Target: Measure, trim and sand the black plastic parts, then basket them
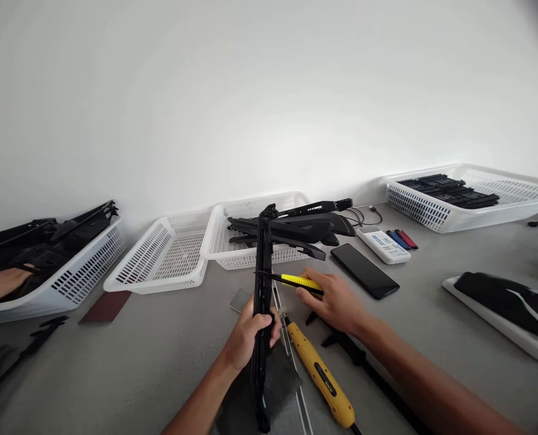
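My left hand (246,338) is wrapped around a long, narrow black plastic part (262,284), held nearly upright above the table. My right hand (336,302) is closed on a yellow-and-black utility knife (300,282). The knife's thin dark tip points left and meets the upper-middle of the part; whether it cuts in cannot be seen. Below my right hand lies a yellow electric hand tool (320,377), shaped like a soldering iron, with a cord. Another long black part (357,353) lies partly under my right forearm.
White baskets line the wall: one near-bare (155,284), one with black parts (236,261), one at right (441,220). A co-worker's hand (8,283) reaches into the left basket (87,266). A phone (363,269), a white box-like device (384,244) and a dark red sheet (105,307) lie around.
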